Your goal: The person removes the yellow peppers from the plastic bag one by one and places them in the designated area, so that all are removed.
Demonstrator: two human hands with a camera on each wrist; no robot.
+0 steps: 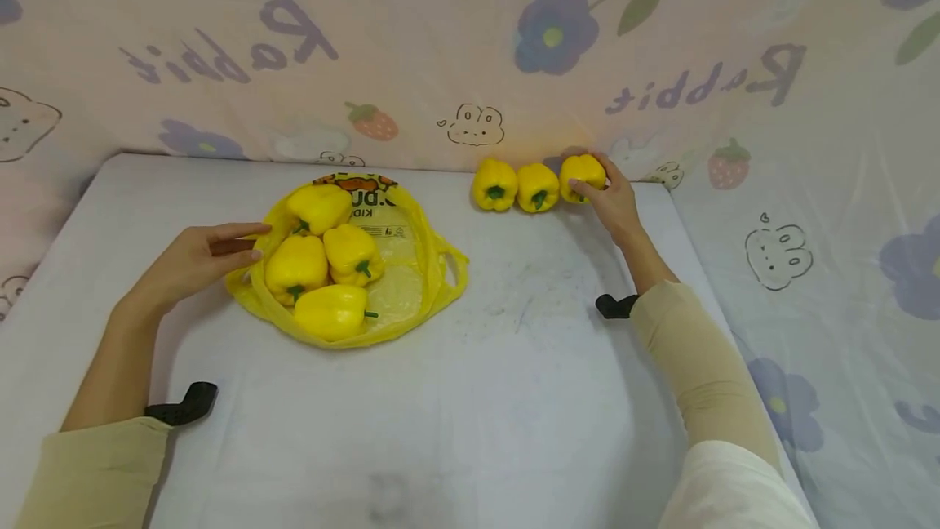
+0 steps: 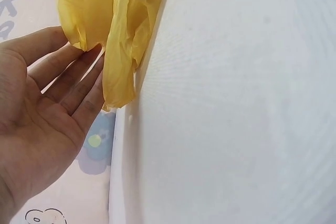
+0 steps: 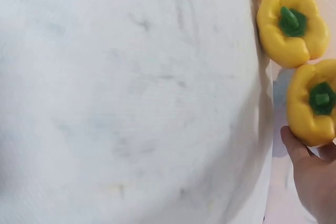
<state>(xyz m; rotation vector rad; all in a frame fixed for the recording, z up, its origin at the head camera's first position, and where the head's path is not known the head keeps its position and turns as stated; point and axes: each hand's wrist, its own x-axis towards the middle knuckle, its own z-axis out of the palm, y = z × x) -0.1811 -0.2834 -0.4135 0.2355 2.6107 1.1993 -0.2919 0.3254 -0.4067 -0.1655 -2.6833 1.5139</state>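
At the back right of the table, my right hand [image 1: 613, 198] grips a yellow bell pepper [image 1: 580, 174] between thumb and fingers. That pepper ends a row of three; beside it sit a middle bell pepper [image 1: 538, 188] and a left one [image 1: 494, 186], green stems facing me. On the left lies a yellow plastic bag [image 1: 396, 313], mouth spread wide, with several yellow bell peppers [image 1: 296, 265] inside. My left hand [image 1: 194, 264] is at the bag's left rim, fingers extended and fingertips against the plastic. In the left wrist view the bag's handle [image 2: 119, 77] hangs by those fingers.
The table [image 1: 455, 415] has a white cover with dark smudges near its middle. A printed curtain [image 1: 441, 39] hangs along the back edge and down the right side. Black mounts [image 1: 192, 404] stick out at both wrists.
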